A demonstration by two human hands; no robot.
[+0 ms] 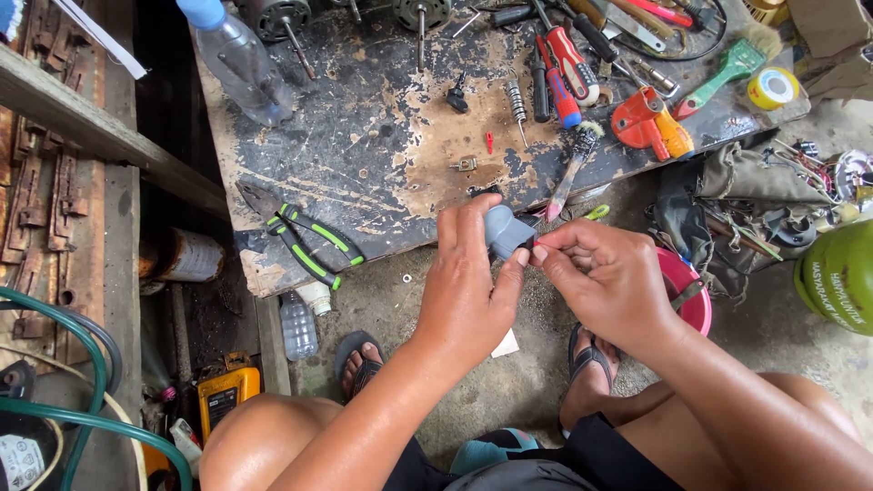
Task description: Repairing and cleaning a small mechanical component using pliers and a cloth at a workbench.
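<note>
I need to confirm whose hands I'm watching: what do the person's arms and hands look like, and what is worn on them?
Both the left hand and the right hand are bare: no gloves, rings, watch or bands visible. Both forearms are bare too, with no sleeves reaching into view. Lower down, dark shorts cover the lap, and the feet wear dark flip-flop sandals.

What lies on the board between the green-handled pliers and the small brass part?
In the head view, nothing lies between the pliers and the brass part: only bare, scratched black board.
</note>
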